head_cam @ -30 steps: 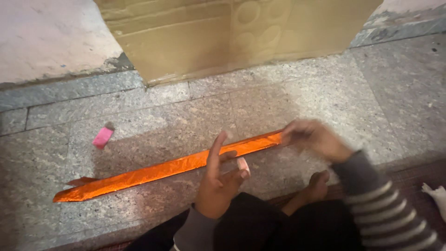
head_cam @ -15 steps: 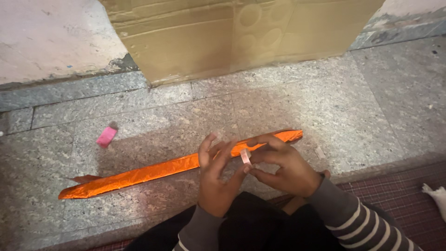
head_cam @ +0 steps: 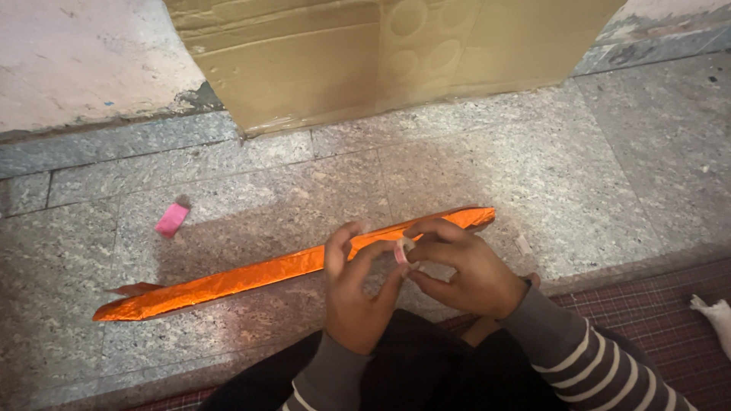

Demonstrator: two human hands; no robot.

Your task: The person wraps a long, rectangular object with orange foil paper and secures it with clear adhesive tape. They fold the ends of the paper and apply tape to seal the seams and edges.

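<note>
- Pinching a small roll of pale pink tape (head_cam: 401, 251), your two hands meet just in front of your knees; the roll sits between the fingertips of both, a short ring shape, mostly hidden by fingers.
- Your left hand (head_cam: 355, 285): fingers curled upward, thumb and forefinger closed toward the roll; grey ribbed cuff at the wrist.
- Your right hand (head_cam: 464, 266): fingers bent and closed on the roll from the right; sleeve grey with pale stripes.
- Orange foil strip (head_cam: 251, 278): long, narrow, flat, shiny and crinkled, lying slantwise on the floor from lower left to upper right. Your hands hang over its right part and cover a stretch of it; whether they touch it cannot be told. Its right end shows just beyond your right hand.
- Stone floor (head_cam: 533, 167): grey speckled slabs, rough-grained, with straight joints.
- Pink scrap (head_cam: 170, 220): small, rectangular, flat, lying on the slab well apart from the strip, up and to the left.
- Cardboard sheet (head_cam: 381, 53): tan, creased, with pressed circular marks, standing at the far edge of the floor.
- Wall (head_cam: 76, 61): pale, rough plaster, left of the cardboard.
- Checked cloth (head_cam: 647, 320): dark red, woven, at lower right beside your dark-clad legs.
- White rag (head_cam: 716, 316): crumpled, at the right edge on the cloth.
</note>
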